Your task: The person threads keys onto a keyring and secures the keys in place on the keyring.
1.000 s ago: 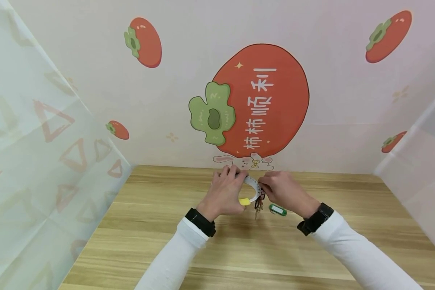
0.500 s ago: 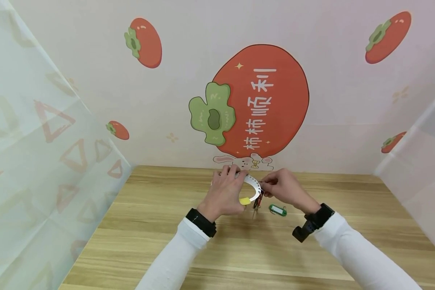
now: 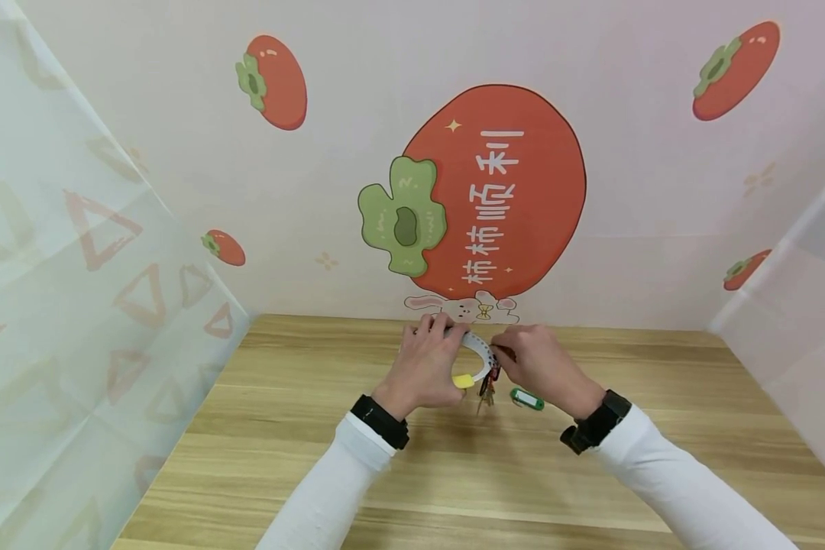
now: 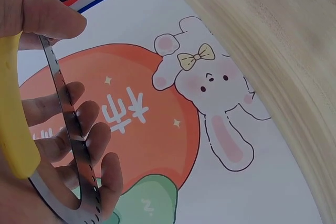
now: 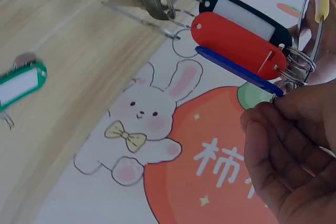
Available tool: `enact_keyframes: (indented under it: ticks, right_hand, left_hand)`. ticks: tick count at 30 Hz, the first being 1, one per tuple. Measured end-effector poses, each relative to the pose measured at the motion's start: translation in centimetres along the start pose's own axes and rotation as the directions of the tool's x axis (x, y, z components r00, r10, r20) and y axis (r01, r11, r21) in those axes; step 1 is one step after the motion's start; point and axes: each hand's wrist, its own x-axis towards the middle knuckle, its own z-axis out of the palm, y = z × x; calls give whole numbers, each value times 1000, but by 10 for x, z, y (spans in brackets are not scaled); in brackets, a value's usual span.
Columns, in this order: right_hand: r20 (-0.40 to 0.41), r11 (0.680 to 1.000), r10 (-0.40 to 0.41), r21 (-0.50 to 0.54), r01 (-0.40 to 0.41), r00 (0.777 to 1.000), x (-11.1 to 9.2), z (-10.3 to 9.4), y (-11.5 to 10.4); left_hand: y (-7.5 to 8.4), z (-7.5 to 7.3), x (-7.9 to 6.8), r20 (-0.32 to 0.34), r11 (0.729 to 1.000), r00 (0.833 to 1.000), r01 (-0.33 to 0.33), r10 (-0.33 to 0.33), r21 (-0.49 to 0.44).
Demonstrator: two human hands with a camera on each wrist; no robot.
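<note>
My left hand (image 3: pixel 428 367) grips a curved metal band (image 4: pixel 65 100) with slots along it and a yellow handle (image 4: pixel 16 108). Beside the band's right side, my right hand (image 3: pixel 539 363) pinches at the small metal rings (image 5: pixel 302 61) by which the key tags hang. Those tags are red (image 5: pixel 236 45), dark (image 5: pixel 257 22) and blue (image 5: pixel 239 71), shown best in the right wrist view. Keys (image 5: pixel 157 1) dangle from the tags' other ends. What exactly sits between the right fingertips is hidden.
A green key tag (image 3: pixel 526 398) with a white label lies on the wooden table (image 3: pixel 454 489), just right of the hanging keys. Behind the table stands a wall (image 3: pixel 632 267) with persimmon and rabbit drawings; a pale panel (image 3: pixel 55 328) rises at the left.
My right hand turned its wrist and shifted a little at the rings, then came back near its earlier pose. The tags and keys swung slightly. The left hand stayed put.
</note>
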Motion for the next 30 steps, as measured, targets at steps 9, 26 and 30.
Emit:
enact_keyframes:
  ticks: [9, 26, 30]
  right_hand:
    - [196, 824, 323, 424, -377, 926, -2, -5, 4]
    - [-33, 988, 105, 119, -100, 994, -4, 4, -2]
    - [47, 915, 270, 297, -272, 962, -6, 4, 1]
  left_hand:
    - [1, 0, 0, -24, 1000, 1000, -5, 6, 15]
    - [-1, -1, 0, -21, 999, 999, 28, -28, 27]
    - [-1, -1, 0, -35, 999, 999, 30, -29, 35]
